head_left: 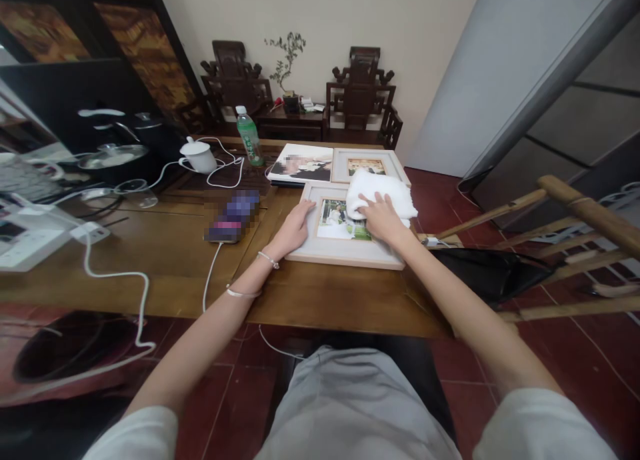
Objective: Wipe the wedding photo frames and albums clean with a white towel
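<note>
A picture frame [345,252] with a pale wooden border and a photo inside lies flat on the wooden table, close to my body. My left hand [297,227] grips its left edge, the fingers along the side of the border. Under my right hand [381,219] is a folded white towel [387,190], held against the upper right part of the frame. The towel covers that corner and part of the photo. A second picture frame [395,160] lies just behind, partly hidden by the towel. Beside it on the left is a photo album [303,163].
On the table [320,297], a phone [233,217] lies left of my left hand, its white cable hanging over the front edge. Farther back stand a green-labelled bottle [249,137] and a lidded white cup [199,157]. A wooden chair [590,213] is at the right.
</note>
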